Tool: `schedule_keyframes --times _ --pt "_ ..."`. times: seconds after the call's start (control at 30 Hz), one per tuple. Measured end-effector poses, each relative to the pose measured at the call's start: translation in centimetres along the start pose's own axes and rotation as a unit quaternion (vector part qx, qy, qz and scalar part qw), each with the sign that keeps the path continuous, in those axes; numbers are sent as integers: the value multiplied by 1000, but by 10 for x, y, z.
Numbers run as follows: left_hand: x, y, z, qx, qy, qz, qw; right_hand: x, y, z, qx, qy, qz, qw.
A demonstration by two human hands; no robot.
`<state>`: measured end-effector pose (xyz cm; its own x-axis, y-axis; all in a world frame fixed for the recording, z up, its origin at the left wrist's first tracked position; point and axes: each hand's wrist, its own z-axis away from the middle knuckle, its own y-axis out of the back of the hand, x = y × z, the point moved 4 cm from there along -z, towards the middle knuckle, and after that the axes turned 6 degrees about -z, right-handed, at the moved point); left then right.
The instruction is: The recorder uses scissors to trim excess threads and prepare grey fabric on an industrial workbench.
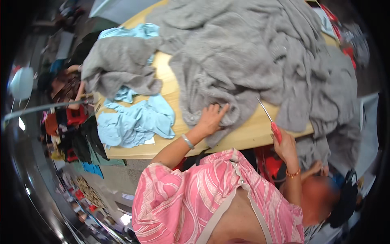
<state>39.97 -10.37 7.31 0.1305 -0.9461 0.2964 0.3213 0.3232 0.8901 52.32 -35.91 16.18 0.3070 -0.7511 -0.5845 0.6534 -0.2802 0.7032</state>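
A large heap of soft grey knitted cloth [243, 61] covers much of the wooden table in front of me. My left hand [210, 120] rests on the near edge of this cloth, its fingers apart and touching a crumpled fold. A silver bracelet circles the left wrist. To the right, my right hand [285, 145] is closed round a red-handled tool [276, 132] with a long, thin metal blade; whether it is a pair of scissors seen edge-on I cannot tell. Its tip points up and left, close to the cloth's edge.
Light-blue garments [140, 122] lie at the table's left, with a folded grey piece [122, 65] behind them. Grey cloth hangs over the wooden table's [134, 153] right side. Another person [317, 195] is close at my right. More people and goods are at far left.
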Motion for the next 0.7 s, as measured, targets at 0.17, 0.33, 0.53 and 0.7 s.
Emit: schedule_keyframes --times 0.17,0.33,0.53,0.7 --pt "-51 9 14 95 22 203 974 -22 -5 -14 -1 -24 -6 1000" --pt "-89 184 117 218 -43 225 949 -28 6 -22 106 29 -77 991" --pt "-151 294 235 604 139 -83 781 -72 4 -52 174 87 -88 977" --pt "-457 417 373 561 167 122 801 -80 -14 -65 125 72 -52 988"
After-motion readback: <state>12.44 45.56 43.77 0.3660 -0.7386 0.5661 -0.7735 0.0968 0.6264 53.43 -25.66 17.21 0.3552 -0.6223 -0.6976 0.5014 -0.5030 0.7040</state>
